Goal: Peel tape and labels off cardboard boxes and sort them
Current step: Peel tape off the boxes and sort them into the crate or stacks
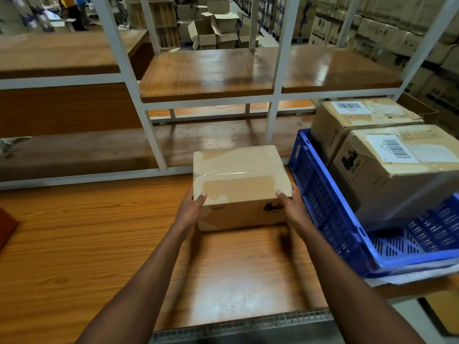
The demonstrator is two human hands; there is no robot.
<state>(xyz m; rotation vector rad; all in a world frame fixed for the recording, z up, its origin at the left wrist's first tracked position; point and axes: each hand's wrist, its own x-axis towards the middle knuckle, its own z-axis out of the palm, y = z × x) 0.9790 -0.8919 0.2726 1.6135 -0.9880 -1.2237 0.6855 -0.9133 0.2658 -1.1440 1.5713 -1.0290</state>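
Both forearms reach forward over the wooden table [87,244]. Your left hand [190,211] grips the near left corner of the small box [239,184], thumb over the top edge, fingers hidden down the side. Your right hand [293,207] grips the near right corner the same way. Box sits between the two hands, at the far middle of the table, just beside the blue crate [330,219]; contact with the table cannot be confirmed.

Box top: pale torn patches where surface paper is gone; a strip of clear tape [238,171] runs across the middle seam. No label visible on top.

Step, as judged: handling a box that looks partly stripped, either positioning it for work or moving it on for sorting. Next move likely calls for freeing one hand to lift an end of the seam tape while the other steadies the box.

Blue crate, to your right: holds two larger boxes, near box [397,184] and far box [360,120], each carrying a white barcode label. Both look untouched.

White-framed shelves [211,73] stand beyond the table.
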